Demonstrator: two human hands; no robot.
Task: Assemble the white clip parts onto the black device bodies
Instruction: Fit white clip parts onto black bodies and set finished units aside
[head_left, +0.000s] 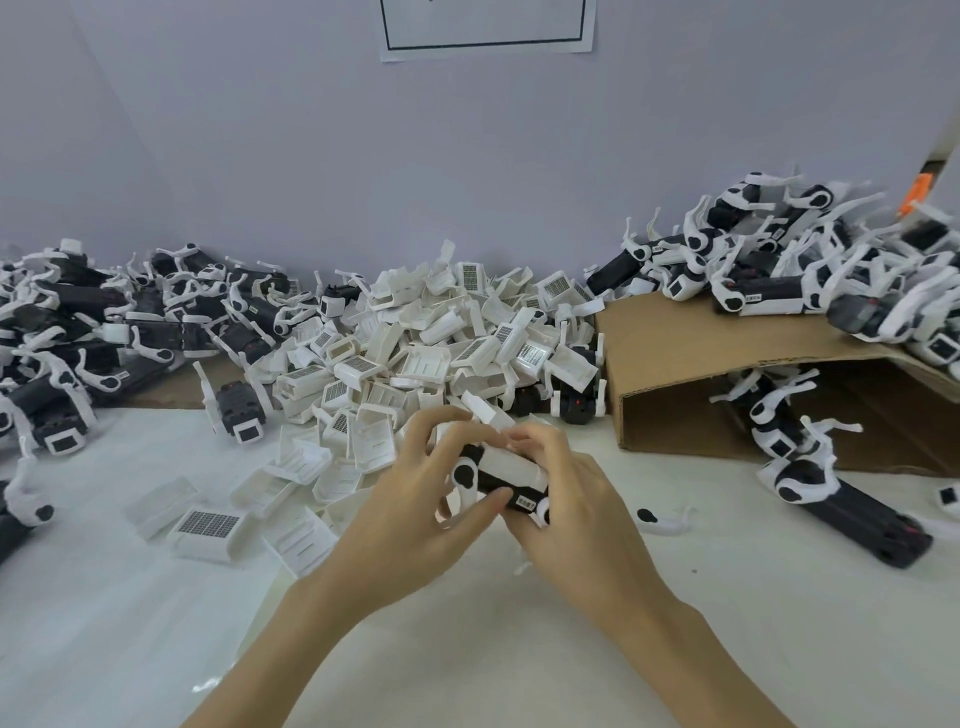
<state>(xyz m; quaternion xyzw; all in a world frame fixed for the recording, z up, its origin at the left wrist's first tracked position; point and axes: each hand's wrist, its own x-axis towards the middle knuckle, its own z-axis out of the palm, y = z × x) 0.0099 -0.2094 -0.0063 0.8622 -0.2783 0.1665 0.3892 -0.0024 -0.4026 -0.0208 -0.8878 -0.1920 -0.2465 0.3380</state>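
At nine o'clock a heap of black plastic device bodies with white curved arms (104, 332) lies along the pale wall. Toward twelve o'clock sits a mound of loose white plastic clip parts, some showing dark grid panels (431, 332), spilling onto the white table top (156, 623). At the centre, the left hand (415, 514) curls its fingers and thumb around one black device body with white end caps (501, 480), held just above the table; a white rectangular clip part (511, 460) lies on top of that body. The right hand (576, 504) grips the same body from the other side, fingertips pressing on the clip. At three o'clock a brown cardboard box on its side (691, 353) carries more bodies on top and inside, and one long black body (852, 512) lies on the table at four o'clock.
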